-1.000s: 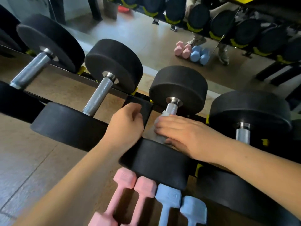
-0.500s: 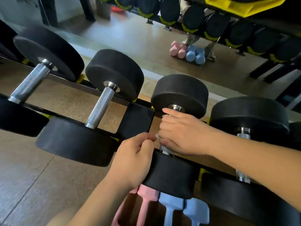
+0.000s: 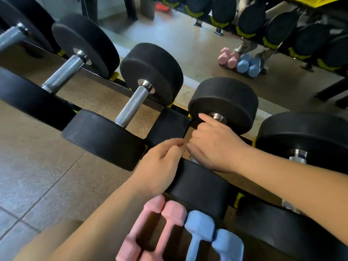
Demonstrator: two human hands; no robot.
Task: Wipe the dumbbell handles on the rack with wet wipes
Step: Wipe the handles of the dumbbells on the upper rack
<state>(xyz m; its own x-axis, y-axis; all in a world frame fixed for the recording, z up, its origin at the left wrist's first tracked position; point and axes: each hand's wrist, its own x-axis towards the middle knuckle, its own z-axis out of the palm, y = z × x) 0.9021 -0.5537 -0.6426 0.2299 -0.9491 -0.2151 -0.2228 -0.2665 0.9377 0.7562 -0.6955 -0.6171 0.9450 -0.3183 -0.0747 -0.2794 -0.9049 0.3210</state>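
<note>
A: Dumbbell handles (image 3: 131, 106) run along the rack (image 3: 165, 127) from 10 o'clock down to 4 o'clock. Which one is in hand?

B: The one just toward 3 o'clock of centre. Its dumbbell (image 3: 224, 102) sits on the rack, and the right hand (image 3: 214, 147) covers the handle completely.

A: Biggest worry?

B: That dumbbell turning or shifting in its cradle, I think, if the rubbing drags it. It looks heavy, and both hands sit between its two heads.

A: And the left hand (image 3: 160, 166)?

B: It is at 9 o'clock of the right hand, touching or almost touching it, with fingers curled and thumb against the fingertips. Whether it pinches a wipe corner I cannot tell. It rests by the near head, so a shift could nip it.

A: Right-hand fingers?

B: Curled over the handle and pressed together, except the index finger (image 3: 204, 117). That one lies straight toward 12 o'clock, its tip at the steel collar (image 3: 218, 116). Catching there seems possible.

A: The wet wipe?

B: Hidden under that palm. If it bunches or slides out, bare skin rubs steel and part of the handle goes unwiped. A damp handle could also be slippery.
</note>
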